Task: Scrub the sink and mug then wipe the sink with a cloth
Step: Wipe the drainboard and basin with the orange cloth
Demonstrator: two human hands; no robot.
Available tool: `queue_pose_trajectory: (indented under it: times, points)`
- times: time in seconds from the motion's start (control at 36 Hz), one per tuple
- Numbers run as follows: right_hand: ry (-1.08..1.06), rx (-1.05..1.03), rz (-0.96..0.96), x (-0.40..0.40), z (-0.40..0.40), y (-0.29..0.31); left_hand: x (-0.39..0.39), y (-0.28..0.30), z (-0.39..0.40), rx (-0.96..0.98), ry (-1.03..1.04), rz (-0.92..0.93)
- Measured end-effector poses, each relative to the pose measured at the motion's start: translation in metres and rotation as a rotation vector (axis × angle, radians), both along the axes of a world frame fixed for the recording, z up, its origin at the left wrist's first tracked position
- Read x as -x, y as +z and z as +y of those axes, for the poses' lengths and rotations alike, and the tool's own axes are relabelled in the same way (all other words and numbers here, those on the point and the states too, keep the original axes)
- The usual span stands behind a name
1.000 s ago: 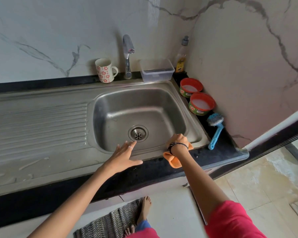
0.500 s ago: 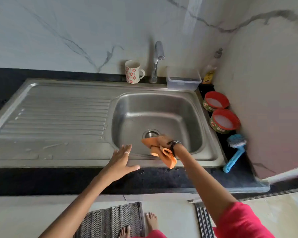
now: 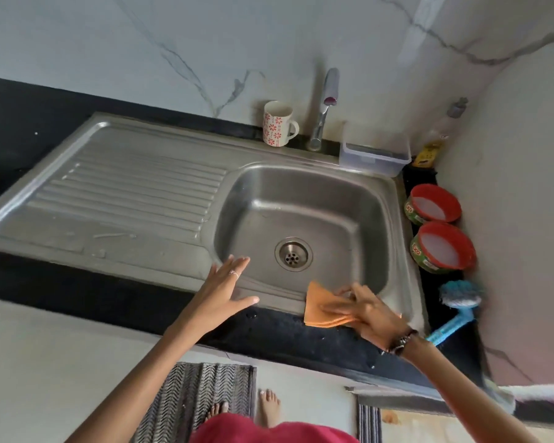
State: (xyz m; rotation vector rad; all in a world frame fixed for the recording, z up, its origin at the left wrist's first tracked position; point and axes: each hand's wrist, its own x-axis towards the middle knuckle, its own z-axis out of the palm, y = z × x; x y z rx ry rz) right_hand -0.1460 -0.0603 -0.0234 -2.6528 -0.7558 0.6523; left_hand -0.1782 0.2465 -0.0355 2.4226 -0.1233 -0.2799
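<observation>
A steel sink [image 3: 304, 199] with a drainboard on its left fills the counter. My right hand [image 3: 370, 313] presses a folded orange cloth [image 3: 317, 306] flat on the sink's front rim, fingers stretched over it. My left hand [image 3: 227, 290] rests open on the front rim to the left, fingers spread, holding nothing. A white mug with red flowers [image 3: 277, 127] stands upright at the back beside the tap [image 3: 325, 107].
A clear plastic box [image 3: 373, 158] sits behind the basin. Two red-rimmed tubs [image 3: 435, 204] [image 3: 445, 247], a blue scrub brush [image 3: 454, 310] and a soap bottle [image 3: 429, 151] line the narrow black ledge on the right, against the marble wall. A striped mat [image 3: 199, 398] lies on the floor.
My right hand carried the orange cloth out of the basin and laid it flat on the front rim. My left hand stayed on the rim. The view shifted.
</observation>
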Motion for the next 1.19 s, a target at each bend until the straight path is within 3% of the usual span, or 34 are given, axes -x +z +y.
queue_pose_trajectory:
  times: [0.17, 0.36, 0.53, 0.69, 0.89, 1.19]
  points:
    - [0.087, 0.081, -0.053, 0.004, 0.009, -0.019, 0.020, -0.009, 0.007, -0.076, 0.058, -0.122]
    - [0.138, -0.094, -0.006, -0.008, 0.018, -0.027, 0.040, -0.018, 0.013, -0.077, 0.286, -0.086]
    - [0.155, -0.162, 0.022, -0.018, 0.042, -0.029, 0.046, -0.019, 0.013, -0.170, 0.295, -0.098]
    - [0.181, -0.174, 0.038, -0.025, 0.081, -0.030, 0.049, -0.014, 0.022, -0.184, 0.386, -0.018]
    - [0.287, -0.217, 0.063, -0.034, 0.140, -0.029, 0.049, -0.015, 0.049, -0.330, 0.419, 0.031]
    - [0.370, -0.185, 0.038, -0.041, 0.228, -0.025, 0.061, -0.016, 0.094, -0.303, 0.646, -0.101]
